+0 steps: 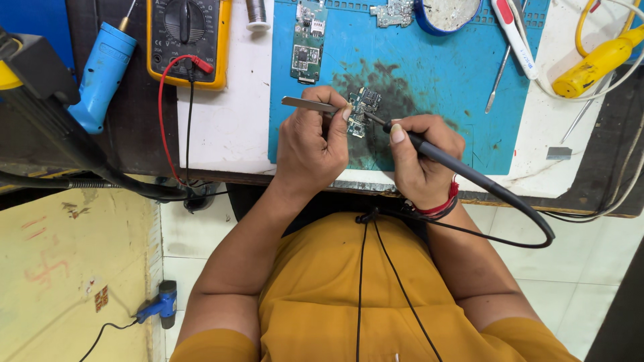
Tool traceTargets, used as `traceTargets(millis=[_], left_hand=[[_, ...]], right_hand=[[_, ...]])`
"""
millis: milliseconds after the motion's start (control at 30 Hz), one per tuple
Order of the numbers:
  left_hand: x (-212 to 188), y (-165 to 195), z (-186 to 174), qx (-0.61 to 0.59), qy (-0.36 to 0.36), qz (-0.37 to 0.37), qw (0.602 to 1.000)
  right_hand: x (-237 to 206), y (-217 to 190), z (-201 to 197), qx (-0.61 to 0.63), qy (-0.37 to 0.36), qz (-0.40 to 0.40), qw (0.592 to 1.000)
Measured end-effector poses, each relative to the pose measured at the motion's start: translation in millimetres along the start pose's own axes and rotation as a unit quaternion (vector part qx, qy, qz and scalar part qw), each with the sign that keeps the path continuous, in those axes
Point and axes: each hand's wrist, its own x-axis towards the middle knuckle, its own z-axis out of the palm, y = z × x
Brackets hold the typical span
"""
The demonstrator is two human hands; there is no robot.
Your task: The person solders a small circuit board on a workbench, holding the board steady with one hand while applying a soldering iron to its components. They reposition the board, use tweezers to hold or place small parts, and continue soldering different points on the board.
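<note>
Nearest the camera, the right hand [419, 157] grips a black soldering iron [443, 157] pen-fashion, fingers closed round the handle, its tip touching a small circuit board [362, 107]. The left hand [312, 144] pinches metal tweezers [305, 102], whose points meet the same board. The board lies on a blue work mat [429, 74] on the desk [228, 127], over a dark scorched patch. Beyond, a longer green circuit board [307, 47] rests on the mat. Far left sits a yellow multimeter [188, 37] with a blue-handled tool [100, 74] beside it.
</note>
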Motion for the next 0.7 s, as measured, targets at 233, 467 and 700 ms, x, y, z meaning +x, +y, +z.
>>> traceTargets(millis=[233,467,700], left_hand=[[-0.1,-0.5,-0.4,0.005,-0.001,0.001,1.0],[1.1,-0.5,0.3,-0.007,0.005,0.019,1.0],[1.0,-1.4,0.9,-0.008,-0.001,-0.005,1.0]], right_hand=[[-0.4,1.0,0.3,0.007,0.002,0.0,1.0],[2.3,-0.5,0.5,0.009,0.007,0.009,1.0],[2.7,-0.2,-1.5,0.007,-0.002,0.004,1.0]])
